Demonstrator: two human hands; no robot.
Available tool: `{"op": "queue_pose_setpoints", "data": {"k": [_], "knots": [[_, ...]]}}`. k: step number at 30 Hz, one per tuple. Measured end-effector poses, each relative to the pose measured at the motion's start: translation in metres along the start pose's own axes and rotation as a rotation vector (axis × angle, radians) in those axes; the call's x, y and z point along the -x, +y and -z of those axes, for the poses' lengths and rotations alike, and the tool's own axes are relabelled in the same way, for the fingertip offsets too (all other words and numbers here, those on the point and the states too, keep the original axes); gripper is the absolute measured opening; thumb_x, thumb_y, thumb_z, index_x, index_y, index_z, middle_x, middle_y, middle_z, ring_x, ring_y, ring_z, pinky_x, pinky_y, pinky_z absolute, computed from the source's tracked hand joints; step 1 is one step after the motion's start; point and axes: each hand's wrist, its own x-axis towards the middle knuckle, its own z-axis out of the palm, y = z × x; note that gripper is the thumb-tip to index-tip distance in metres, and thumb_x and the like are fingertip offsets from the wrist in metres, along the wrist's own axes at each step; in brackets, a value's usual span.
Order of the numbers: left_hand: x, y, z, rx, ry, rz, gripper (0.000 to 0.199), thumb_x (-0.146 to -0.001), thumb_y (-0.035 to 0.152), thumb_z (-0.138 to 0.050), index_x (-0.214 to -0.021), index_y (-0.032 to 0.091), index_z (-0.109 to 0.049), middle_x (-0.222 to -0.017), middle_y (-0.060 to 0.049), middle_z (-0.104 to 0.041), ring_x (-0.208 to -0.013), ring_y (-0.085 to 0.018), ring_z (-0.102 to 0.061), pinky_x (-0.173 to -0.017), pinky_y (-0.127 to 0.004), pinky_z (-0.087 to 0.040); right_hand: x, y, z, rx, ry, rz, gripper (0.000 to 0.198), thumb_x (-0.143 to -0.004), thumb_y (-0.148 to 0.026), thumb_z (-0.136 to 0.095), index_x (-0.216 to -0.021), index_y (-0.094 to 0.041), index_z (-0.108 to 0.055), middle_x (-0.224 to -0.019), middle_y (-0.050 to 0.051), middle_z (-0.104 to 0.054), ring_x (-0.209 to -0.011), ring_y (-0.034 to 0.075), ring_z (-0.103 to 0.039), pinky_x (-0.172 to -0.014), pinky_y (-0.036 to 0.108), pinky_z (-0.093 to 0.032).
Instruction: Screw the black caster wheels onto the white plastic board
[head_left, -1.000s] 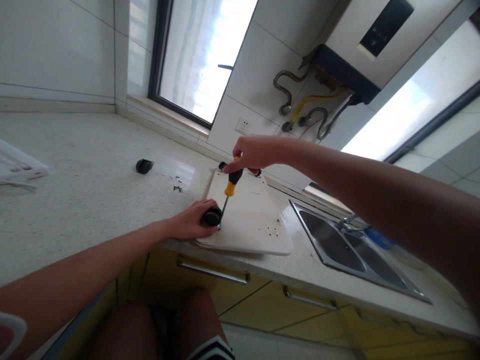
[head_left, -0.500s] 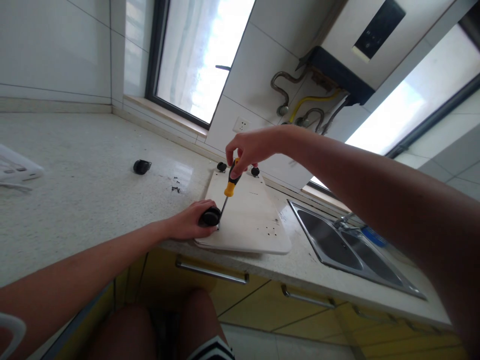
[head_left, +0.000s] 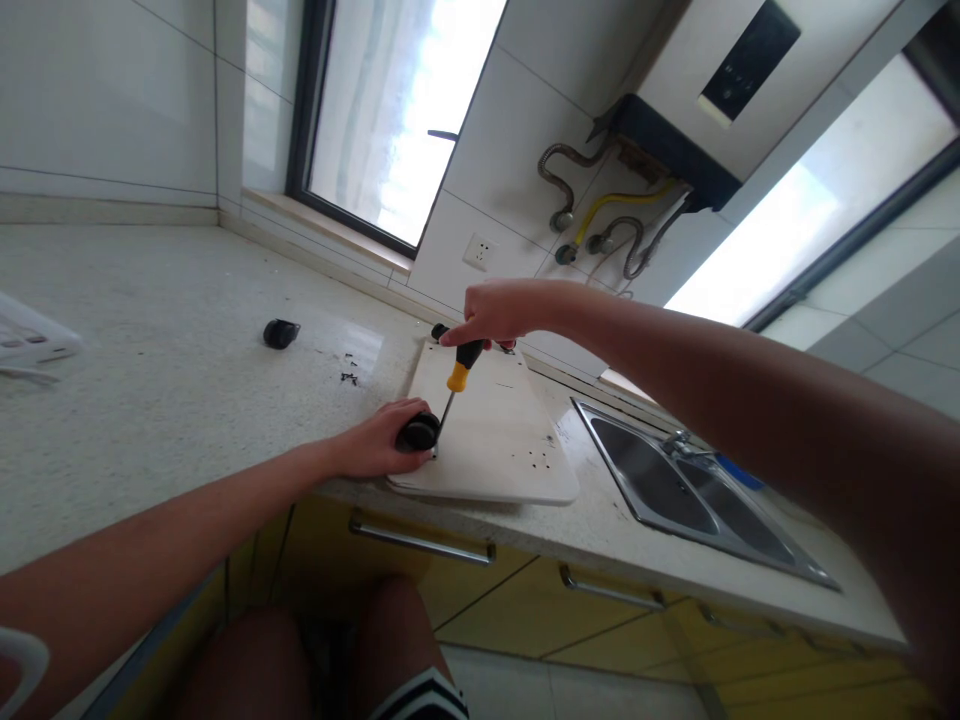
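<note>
A white board (head_left: 487, 425) lies on the counter, its front edge close to the counter's edge. At its near left corner my left hand (head_left: 386, 438) is closed around a black caster wheel (head_left: 419, 431), holding it against the board. My right hand (head_left: 491, 312) grips the black and yellow handle of a screwdriver (head_left: 459, 372) from above. The shaft slants down to the caster's base; the tip's exact seat is too small to make out. Two more casters sit at the board's far end, one (head_left: 439, 331) beside my right fingers, the other mostly hidden by that hand. Holes show at the near right corner.
A loose caster (head_left: 281, 334) and several small screws (head_left: 349, 378) lie on the counter to the left. At the far left is a white plastic object (head_left: 34, 335). A steel sink (head_left: 652, 470) is set in at the right; drawer handles (head_left: 424, 540) project below the front edge.
My right hand has turned on the screwdriver handle, with its wrist lower and the fingers now covering the handle's top. The left hand and caster stay in place.
</note>
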Motion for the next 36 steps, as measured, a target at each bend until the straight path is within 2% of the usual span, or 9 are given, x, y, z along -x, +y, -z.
{"op": "queue_pose_setpoints", "data": {"k": [5, 10, 15, 18, 21, 25, 29, 32, 36], "knots": [[0.001, 0.001, 0.0, -0.005, -0.005, 0.017, 0.027, -0.088, 0.043, -0.075, -0.098, 0.022, -0.062, -0.101, -0.005, -0.068, -0.094, -0.025, -0.065, -0.087, -0.039, -0.053, 0.001, 0.006, -0.003, -0.079, -0.031, 0.076, 0.044, -0.088, -0.054, -0.089, -0.111, -0.017, -0.08, -0.088, 0.003, -0.08, -0.069, 0.013, -0.065, -0.067, 0.03, -0.048], [0.001, 0.001, 0.0, -0.009, 0.008, 0.041, 0.03, -0.087, 0.044, -0.077, -0.103, 0.022, -0.064, -0.107, -0.007, -0.071, -0.101, -0.029, -0.068, -0.092, -0.042, -0.056, 0.001, 0.013, -0.017, -0.124, 0.068, 0.005, 0.063, -0.093, -0.073, -0.074, -0.073, -0.013, -0.073, -0.061, 0.007, -0.067, -0.058, 0.014, -0.055, -0.067, 0.035, -0.043], [0.001, 0.001, 0.001, -0.002, 0.003, 0.039, 0.03, -0.087, 0.043, -0.076, -0.104, 0.022, -0.064, -0.107, -0.008, -0.071, -0.1, -0.029, -0.069, -0.092, -0.043, -0.057, 0.013, 0.032, -0.033, -0.307, 0.204, -0.006, 0.059, -0.088, -0.07, -0.08, -0.071, -0.014, -0.073, -0.061, 0.004, -0.067, -0.059, 0.012, -0.055, -0.069, 0.033, -0.042], [0.002, 0.002, 0.002, 0.003, -0.017, 0.04, 0.031, -0.087, 0.044, -0.076, -0.104, 0.021, -0.065, -0.106, -0.009, -0.072, -0.098, -0.028, -0.069, -0.092, -0.043, -0.058, 0.029, 0.064, -0.056, -0.503, 0.4, -0.05, 0.052, -0.086, -0.066, -0.085, -0.081, -0.015, -0.077, -0.061, 0.0, -0.064, -0.057, 0.008, -0.049, -0.064, 0.03, -0.036], [0.001, 0.003, 0.007, 0.009, -0.043, 0.059, 0.047, -0.084, 0.052, -0.083, -0.115, 0.02, -0.068, -0.113, -0.01, -0.075, -0.101, -0.027, -0.072, -0.092, -0.041, -0.06, 0.043, 0.104, -0.112, -0.797, 0.621, -0.204, 0.054, -0.1, -0.065, -0.072, -0.081, -0.014, -0.073, -0.057, -0.003, -0.054, -0.054, 0.007, -0.043, -0.057, 0.027, -0.032], [-0.006, -0.006, 0.024, -0.035, 0.002, 0.136, 0.061, -0.095, 0.065, -0.069, -0.136, 0.021, -0.068, -0.115, -0.009, -0.079, -0.096, -0.025, -0.075, -0.084, -0.036, -0.061, 0.045, 0.139, -0.232, -1.245, 0.976, -0.588, 0.05, -0.112, -0.06, -0.057, -0.09, -0.015, -0.063, -0.065, -0.007, -0.046, -0.052, 0.005, -0.038, -0.05, 0.02, -0.034], [-0.007, -0.035, 0.05, -0.245, 0.213, 0.293, 0.047, -0.106, 0.056, -0.05, -0.115, 0.019, -0.078, -0.112, -0.014, -0.078, -0.095, -0.029, -0.072, -0.092, -0.045, -0.059, 0.037, 0.146, -0.333, -1.619, 1.155, -0.864, 0.046, -0.112, -0.059, -0.057, -0.104, -0.015, -0.064, -0.075, -0.005, -0.052, -0.055, 0.004, -0.04, -0.049, 0.018, -0.036], [0.003, -0.061, 0.066, -0.423, 0.297, 0.377, 0.034, -0.095, 0.046, -0.061, -0.103, 0.02, -0.081, -0.109, -0.016, -0.078, -0.105, -0.037, -0.07, -0.103, -0.054, -0.055, 0.032, 0.15, -0.367, -1.789, 1.212, -0.916, 0.044, -0.111, -0.058, -0.061, -0.11, -0.014, -0.066, -0.083, -0.003, -0.059, -0.06, 0.005, -0.048, -0.053, 0.018, -0.043], [0.015, -0.079, 0.071, -0.53, 0.284, 0.409, 0.033, -0.094, 0.041, -0.057, -0.1, 0.023, -0.084, -0.111, -0.017, -0.079, -0.108, -0.038, -0.071, -0.104, -0.054, -0.056, 0.025, 0.16, -0.379, -1.904, 1.241, -0.926, 0.044, -0.111, -0.057, -0.061, -0.105, -0.014, -0.065, -0.079, -0.004, -0.056, -0.057, 0.004, -0.044, -0.049, 0.016, -0.038]]}}
